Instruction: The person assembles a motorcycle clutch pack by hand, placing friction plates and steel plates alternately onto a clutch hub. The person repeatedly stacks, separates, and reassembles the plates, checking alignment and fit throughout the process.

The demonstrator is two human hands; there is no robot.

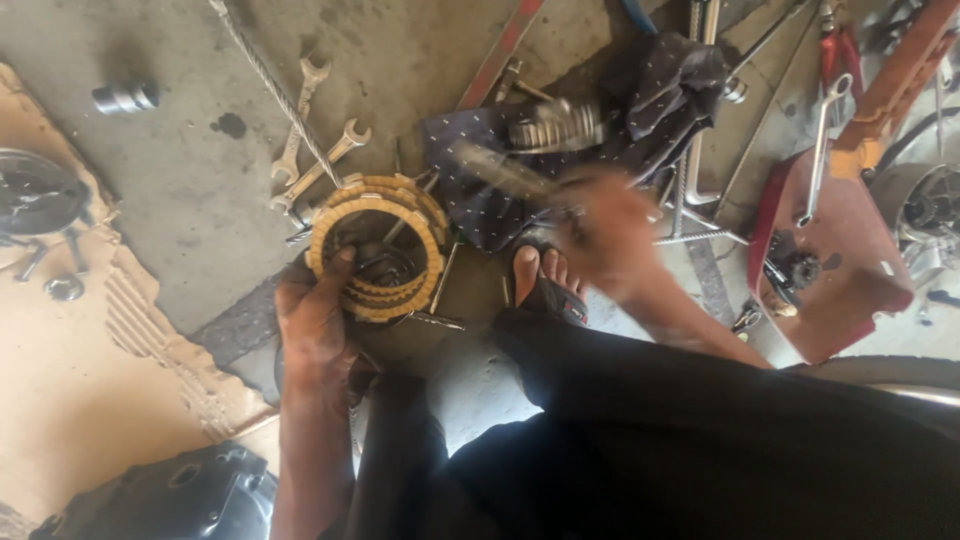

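The left hand [318, 325] is gripping the near edge of a stack of tan friction rings [377, 250], fingers curled around its rim. Just right of the stack, a sandalled foot [545, 285] is resting. The right hand [612, 235], blurred, is holding a long tool [500, 170]; its grip cannot be told. Beyond the stack, two spanners [315, 150] are lying crossed on the concrete floor [180, 190].

The left hand [318, 325] grips a stack of tan friction rings [378, 248] at its lower-left edge, above the concrete floor [190, 190]. The right hand [610, 235], motion-blurred, holds a blurred elongated tool [505, 172] over a dark dotted cloth [640, 100]. Two open-ended wrenches [310, 150] lie just beyond the rings.
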